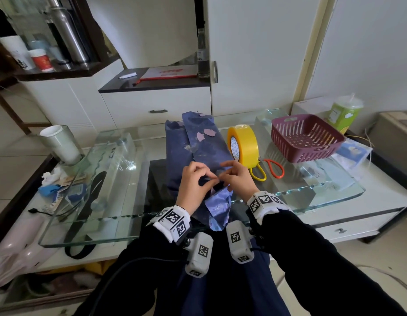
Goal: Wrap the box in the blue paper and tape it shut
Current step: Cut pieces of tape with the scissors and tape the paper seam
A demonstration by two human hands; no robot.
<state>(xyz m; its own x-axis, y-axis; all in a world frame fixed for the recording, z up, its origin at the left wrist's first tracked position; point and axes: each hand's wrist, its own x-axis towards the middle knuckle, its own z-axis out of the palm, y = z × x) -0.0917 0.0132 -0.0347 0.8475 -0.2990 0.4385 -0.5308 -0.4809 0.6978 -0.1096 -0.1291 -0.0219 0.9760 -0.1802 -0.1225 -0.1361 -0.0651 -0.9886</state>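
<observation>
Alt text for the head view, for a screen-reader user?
Left hand and right hand pinch blue paper at the near end of a long wrapped bundle on a glass table. A yellow tape roll, scissors and a purple basket sit to its right.

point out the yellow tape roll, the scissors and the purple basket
yellow tape roll (246, 142), head view, outer yellow band
scissors (282, 172), head view, orange handle loop
purple basket (282, 140), head view, slatted left wall

Hands (193, 185) (239, 179) pinch blue paper (204, 144) (torn).
</observation>
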